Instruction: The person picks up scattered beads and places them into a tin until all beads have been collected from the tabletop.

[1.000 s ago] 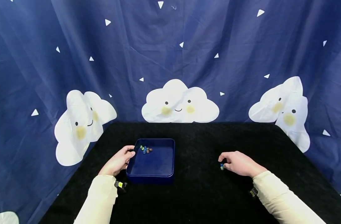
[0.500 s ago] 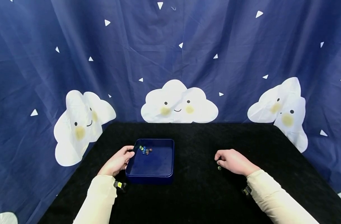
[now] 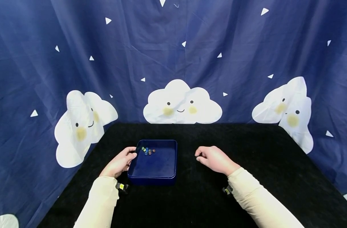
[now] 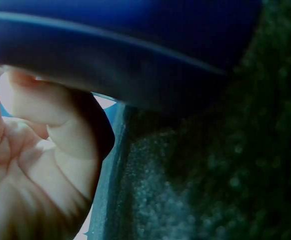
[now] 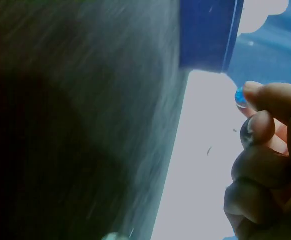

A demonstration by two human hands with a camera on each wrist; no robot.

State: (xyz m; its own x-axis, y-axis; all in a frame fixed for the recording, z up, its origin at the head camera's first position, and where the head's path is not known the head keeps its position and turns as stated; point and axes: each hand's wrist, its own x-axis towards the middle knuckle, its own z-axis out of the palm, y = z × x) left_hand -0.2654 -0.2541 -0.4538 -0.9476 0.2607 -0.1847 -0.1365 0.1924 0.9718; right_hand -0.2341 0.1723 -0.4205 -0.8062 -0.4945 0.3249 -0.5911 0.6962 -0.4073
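Observation:
A square dark blue box [image 3: 154, 181] stands on the black-covered table. My left hand [image 3: 119, 163] grips its left side, thumb at the rim; in the left wrist view the curled fingers [image 4: 60, 110] press against the wall. Several small glass marbles [image 3: 146, 151], green, blue and brownish, lie inside near the far left corner. To the right of the box, my right hand [image 3: 216, 160] is over the table with curled fingers. In the right wrist view it pinches a blue marble [image 5: 241, 97] at the fingertips, and a darker, glassy marble [image 5: 246, 133] shows just below.
Black cloth covers the table [image 3: 247, 142]. Behind it hangs a blue curtain [image 3: 127, 69] with white triangles and smiling clouds. A small pale round thing [image 5: 115, 236] shows at the bottom edge of the right wrist view.
My right hand has picked up the two marbles from the cloth at the right and moved left toward the box. The left hand stays at the box's left side.

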